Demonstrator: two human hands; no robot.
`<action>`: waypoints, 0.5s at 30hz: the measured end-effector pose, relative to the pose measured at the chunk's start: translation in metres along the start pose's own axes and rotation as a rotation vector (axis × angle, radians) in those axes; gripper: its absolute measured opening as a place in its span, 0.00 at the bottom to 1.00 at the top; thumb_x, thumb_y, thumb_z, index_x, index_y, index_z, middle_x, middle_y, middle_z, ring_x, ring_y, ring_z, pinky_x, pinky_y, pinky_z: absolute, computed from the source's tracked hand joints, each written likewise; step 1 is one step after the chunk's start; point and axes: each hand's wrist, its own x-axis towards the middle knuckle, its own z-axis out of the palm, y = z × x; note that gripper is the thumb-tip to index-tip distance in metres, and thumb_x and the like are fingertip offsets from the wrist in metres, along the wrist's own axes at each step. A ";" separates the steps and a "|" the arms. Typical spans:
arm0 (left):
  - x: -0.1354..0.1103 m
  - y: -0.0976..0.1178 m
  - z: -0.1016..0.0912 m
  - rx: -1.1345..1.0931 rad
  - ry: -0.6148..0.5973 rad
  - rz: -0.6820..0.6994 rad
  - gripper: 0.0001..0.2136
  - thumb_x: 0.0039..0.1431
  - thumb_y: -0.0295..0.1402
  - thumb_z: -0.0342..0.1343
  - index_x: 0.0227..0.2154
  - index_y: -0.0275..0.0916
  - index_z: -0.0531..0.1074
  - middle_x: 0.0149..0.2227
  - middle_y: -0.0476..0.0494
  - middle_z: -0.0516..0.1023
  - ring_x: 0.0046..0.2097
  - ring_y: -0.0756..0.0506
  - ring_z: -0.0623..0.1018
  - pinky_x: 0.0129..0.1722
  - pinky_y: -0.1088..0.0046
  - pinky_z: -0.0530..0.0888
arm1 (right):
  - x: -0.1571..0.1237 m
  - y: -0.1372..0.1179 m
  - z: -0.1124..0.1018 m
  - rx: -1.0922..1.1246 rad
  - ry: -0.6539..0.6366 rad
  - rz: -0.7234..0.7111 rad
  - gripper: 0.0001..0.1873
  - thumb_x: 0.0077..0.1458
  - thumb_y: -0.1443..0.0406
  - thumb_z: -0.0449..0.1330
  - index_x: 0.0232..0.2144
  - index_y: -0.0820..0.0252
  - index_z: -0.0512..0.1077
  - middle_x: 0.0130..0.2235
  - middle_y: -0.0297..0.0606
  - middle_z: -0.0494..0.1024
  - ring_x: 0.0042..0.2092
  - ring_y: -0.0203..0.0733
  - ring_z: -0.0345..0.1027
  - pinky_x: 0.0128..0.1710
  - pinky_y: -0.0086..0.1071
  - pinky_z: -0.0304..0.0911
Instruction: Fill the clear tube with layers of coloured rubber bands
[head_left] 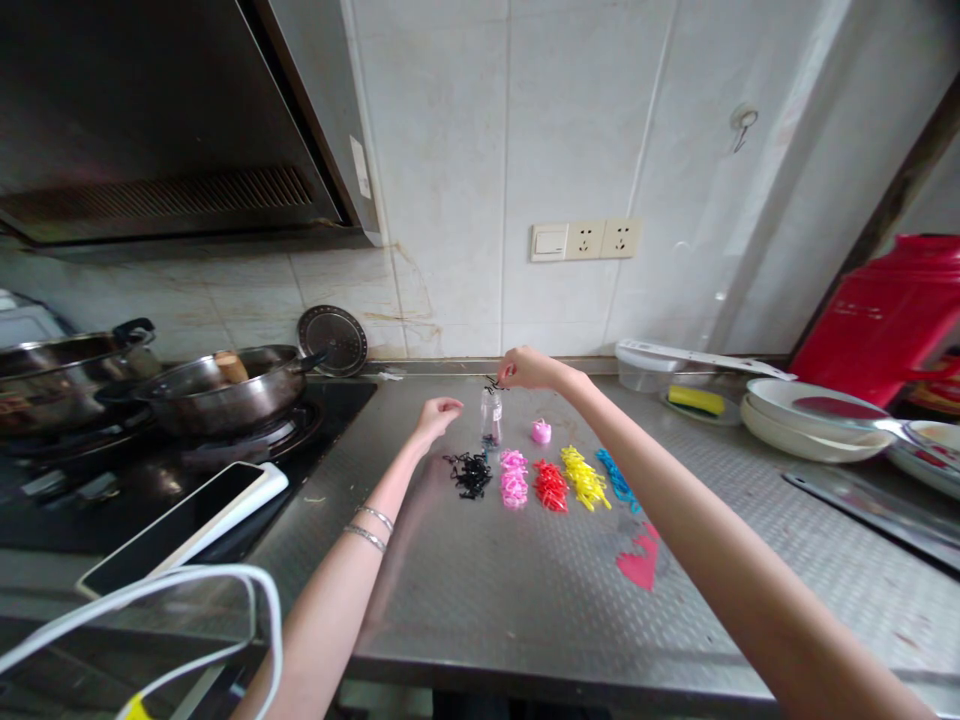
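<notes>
Head camera view of a kitchen: the fingers (pixel 508 376) of the person's right hand (pixel 527 368) are pinched on a small tuft of black elastic bands (pixel 493 384), held just above the mouth of a small clear plastic bottle (pixel 490 414). The bottle stands upright on the steel counter (pixel 525 610). The left hand (pixel 438 412) hovers just beside the bottle, fingers loosely curled; whether it grips anything cannot be told.

In front of the bottle lies a loose pile of black bands (pixel 470 474), the first in a row with a pink pile (pixel 514 478), a red pile (pixel 551 486), a yellow pile (pixel 584 478) and a blue pile (pixel 616 478). A small pink cap (pixel 541 431) sits near the bottle.

By the look of it, the black bands are being fed into the bottle. Any release calls for a steady aim at the narrow mouth. A white-cased phone (pixel 187 525) and a steel wok (pixel 217 392) lie well apart, at the stove.
</notes>
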 end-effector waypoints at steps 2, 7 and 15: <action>0.000 0.001 0.000 -0.022 -0.018 0.030 0.10 0.43 0.29 0.56 0.31 0.35 0.73 0.20 0.54 0.62 0.18 0.57 0.58 0.13 0.82 0.52 | 0.006 -0.002 -0.003 -0.067 -0.041 -0.013 0.09 0.42 0.70 0.57 0.26 0.60 0.77 0.26 0.35 0.77 0.27 0.34 0.67 0.26 0.23 0.58; -0.001 0.006 0.000 -0.059 -0.046 0.095 0.11 0.42 0.27 0.55 0.33 0.36 0.72 0.26 0.50 0.66 0.21 0.57 0.61 0.14 0.83 0.55 | 0.016 -0.015 -0.014 -0.248 -0.140 0.021 0.08 0.39 0.71 0.61 0.26 0.58 0.77 0.26 0.36 0.77 0.27 0.35 0.68 0.25 0.24 0.59; -0.001 0.005 0.001 -0.054 -0.033 0.089 0.11 0.43 0.26 0.54 0.33 0.35 0.72 0.27 0.49 0.67 0.22 0.56 0.63 0.13 0.83 0.56 | 0.017 -0.047 -0.023 -0.508 -0.243 -0.008 0.11 0.39 0.73 0.64 0.30 0.63 0.76 0.33 0.45 0.77 0.37 0.45 0.71 0.34 0.32 0.63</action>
